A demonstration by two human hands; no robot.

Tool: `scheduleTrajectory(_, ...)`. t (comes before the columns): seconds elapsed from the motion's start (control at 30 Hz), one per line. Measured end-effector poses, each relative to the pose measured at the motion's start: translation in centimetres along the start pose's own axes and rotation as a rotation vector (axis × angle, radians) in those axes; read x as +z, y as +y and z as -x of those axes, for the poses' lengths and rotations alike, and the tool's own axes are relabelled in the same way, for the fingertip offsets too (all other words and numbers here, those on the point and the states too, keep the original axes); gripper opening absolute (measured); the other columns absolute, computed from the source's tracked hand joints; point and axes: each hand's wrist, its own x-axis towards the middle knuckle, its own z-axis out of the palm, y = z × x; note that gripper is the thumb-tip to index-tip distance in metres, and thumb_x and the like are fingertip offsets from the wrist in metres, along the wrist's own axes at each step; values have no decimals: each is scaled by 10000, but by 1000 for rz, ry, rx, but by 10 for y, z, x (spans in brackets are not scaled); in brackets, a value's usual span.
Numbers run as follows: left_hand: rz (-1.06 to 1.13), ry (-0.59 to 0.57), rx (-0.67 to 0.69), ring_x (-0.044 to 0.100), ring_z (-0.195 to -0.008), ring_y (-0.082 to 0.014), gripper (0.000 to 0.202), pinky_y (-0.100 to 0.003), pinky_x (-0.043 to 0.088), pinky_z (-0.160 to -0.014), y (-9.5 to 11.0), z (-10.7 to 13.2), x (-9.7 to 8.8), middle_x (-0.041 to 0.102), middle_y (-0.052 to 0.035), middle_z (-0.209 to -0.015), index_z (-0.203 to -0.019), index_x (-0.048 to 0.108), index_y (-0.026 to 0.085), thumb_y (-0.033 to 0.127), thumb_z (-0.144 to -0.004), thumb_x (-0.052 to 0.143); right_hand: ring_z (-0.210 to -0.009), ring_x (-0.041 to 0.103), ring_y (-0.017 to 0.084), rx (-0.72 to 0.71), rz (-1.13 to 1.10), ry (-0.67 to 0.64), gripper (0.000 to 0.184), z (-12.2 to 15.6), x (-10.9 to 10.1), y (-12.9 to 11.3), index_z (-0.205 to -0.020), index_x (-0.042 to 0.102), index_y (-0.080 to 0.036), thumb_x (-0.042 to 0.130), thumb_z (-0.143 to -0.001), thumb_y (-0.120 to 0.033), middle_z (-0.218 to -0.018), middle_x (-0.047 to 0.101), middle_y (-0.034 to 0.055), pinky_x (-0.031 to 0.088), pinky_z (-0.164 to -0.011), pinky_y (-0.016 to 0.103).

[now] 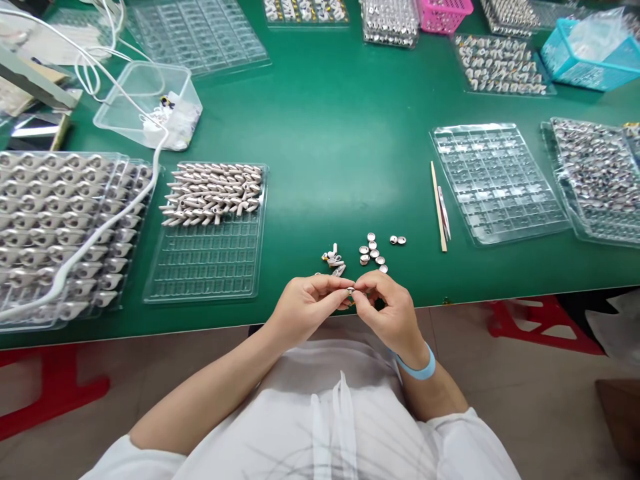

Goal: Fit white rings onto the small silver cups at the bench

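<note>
Close to the table's front edge, my left hand (305,303) and my right hand (393,307) meet fingertip to fingertip. Between them they pinch a small silvery-white part (351,290), mostly covered by the fingers, so its exact kind does not show. A blue band circles my right wrist. Just beyond the hands lies a group of small round silver-rimmed caps (374,254), with two more caps (398,240) a little to the right. Left of them is a small pile of white earbud-like stem pieces (334,259).
A clear tray (205,267) partly filled with grey stem pieces stands left, beside stacked trays (60,233) crossed by a white cable (107,223). To the right lie a wooden stick (439,207), tweezers (444,212) and a clear tray (500,187). Baskets and filled trays line the back.
</note>
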Motion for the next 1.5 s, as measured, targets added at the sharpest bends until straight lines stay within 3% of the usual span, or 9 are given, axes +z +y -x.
scheduleTrajectory(0.2, -145, 66, 106, 730, -796, -230, 224, -321, 599, -732, -12, 1, 3, 760, -89, -837, -921, 760, 119, 278, -791, 670, -643, 495, 108, -113, 97, 81, 125, -1, 9, 1, -781, 549, -203, 571, -805, -82, -756, 575, -9, 405, -565, 239)
scheduleTrajectory(0.57, -322, 182, 231, 644, -648, -147, 149, -224, 494, -601, -14, 5, 5, 723, -47, -715, -809, 754, 133, 205, -747, 639, -565, 438, 90, -20, -67, 24, 144, -4, 16, 0, -704, 500, -205, 558, -780, -97, -719, 520, -24, 349, -473, 222)
scheduleTrajectory(0.7, -261, 134, 168, 632, -652, -142, 136, -223, 483, -598, -8, 4, 3, 719, -41, -723, -807, 743, 139, 209, -733, 652, -611, 506, 100, -19, -16, -61, 108, -4, 3, -2, -766, 555, -203, 582, -840, -129, -741, 570, -20, 427, -549, 232)
scheduleTrajectory(0.77, -178, 109, 107, 614, -620, -128, 125, -214, 470, -570, -1, 3, 1, 717, -36, -717, -792, 725, 138, 219, -716, 667, -703, 582, 118, -38, 12, -147, 88, -4, -8, -1, -932, 609, -217, 634, -861, -172, -828, 638, -10, 493, -660, 252)
scheduleTrajectory(0.83, -95, 82, 34, 575, -561, -104, 120, -201, 446, -526, 7, 1, -2, 704, -25, -690, -768, 703, 136, 230, -695, 684, -812, 631, 142, -100, 31, -223, 357, -4, -20, 2, -1176, 575, -247, 702, -844, -208, -996, 677, 19, 531, -771, 290)
scheduleTrajectory(0.97, -6, -27, -102, 532, -508, -83, 122, -196, 437, -498, 13, -4, -8, 675, -15, -646, -745, 687, 128, 226, -674, 701, -974, 635, 178, -368, 138, -206, 408, -2, -30, 12, -1248, 564, -300, 627, -889, -117, -1109, 647, 52, 543, -844, 342)
scheduleTrajectory(1.1, 97, -110, -162, 542, -509, -88, 132, -210, 461, -504, 8, -8, -12, 673, -20, -658, -761, 684, 131, 240, -691, 710, -895, 635, 179, -481, 238, -139, 458, 2, -29, 18, -1271, 564, -326, 603, -891, -72, -1034, 662, 52, 547, -781, 354)
scheduleTrajectory(1.33, 196, -134, -169, 564, -536, -89, 224, -221, 505, -536, 7, -6, -8, 680, -10, -711, -882, 682, 144, 263, -710, 764, -915, 639, 190, -341, 92, -19, 330, 7, -19, 14, -1203, 654, -293, 607, -916, -138, -1011, 653, 72, 561, -717, 318)
scheduleTrajectory(1.5, 167, -154, -133, 578, -567, -82, 208, -208, 516, -562, 5, -4, -8, 692, -15, -760, -878, 678, 143, 287, -753, 762, -760, 662, 152, -1, -170, 4, 170, 12, -7, 10, -1045, 717, -263, 585, -947, -222, -906, 709, 38, 574, -666, 280)
